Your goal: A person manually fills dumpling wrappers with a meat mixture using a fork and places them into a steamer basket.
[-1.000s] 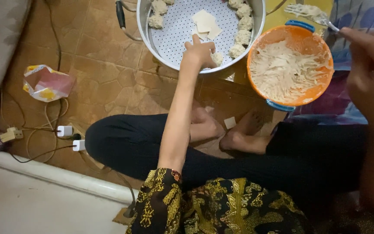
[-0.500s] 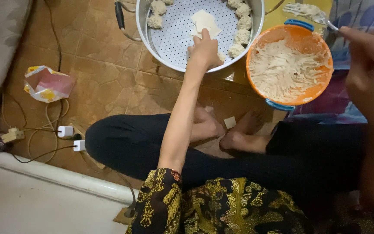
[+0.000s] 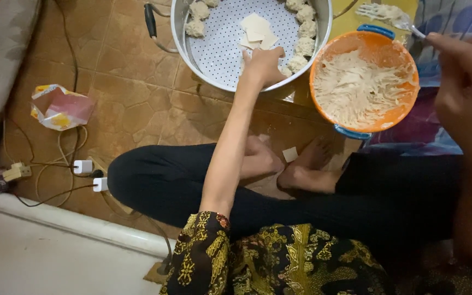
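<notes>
My left hand [image 3: 264, 64] reaches into a round metal steamer tray [image 3: 184, 38] on the floor, fingers touching the pale square wrappers [image 3: 257, 30] stacked in its middle. Several formed dumplings [image 3: 305, 46] line the tray's rim. My right hand [image 3: 465, 87] is raised at the right edge, shut on the handle of a fork [image 3: 394, 16] loaded with pale filling. Just below the fork stands an orange bowl [image 3: 389, 117] of shredded white filling.
I sit cross-legged on a brown tiled floor with bare feet [image 3: 301, 169]; a loose wrapper [image 3: 289, 154] lies by them. A crumpled packet [image 3: 61, 106], cables and white plugs [image 3: 91, 175] lie to the left. A black-handled tool [image 3: 149, 19] rests beside the tray.
My left hand has moved further into the tray, from its near rim up to the stack of wrappers. My right hand with the fork has stayed in place.
</notes>
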